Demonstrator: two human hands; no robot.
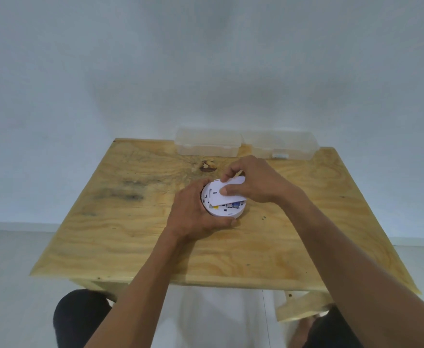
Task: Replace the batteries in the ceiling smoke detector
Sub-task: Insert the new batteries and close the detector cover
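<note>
A round white smoke detector (227,212) lies back side up near the middle of a wooden table (135,237). My left hand (193,214) wraps around its left and near rim. My right hand (251,182) pinches a white cover plate (231,195), tilted over the detector's back. Under the plate's lower edge a battery (233,204) with blue and yellow print shows in the compartment.
Two clear plastic boxes stand closed at the table's far edge, one (208,141) left and one (283,144) right, against a white wall. A dark knot (207,167) marks the wood behind the detector. My knees show below the near table edge.
</note>
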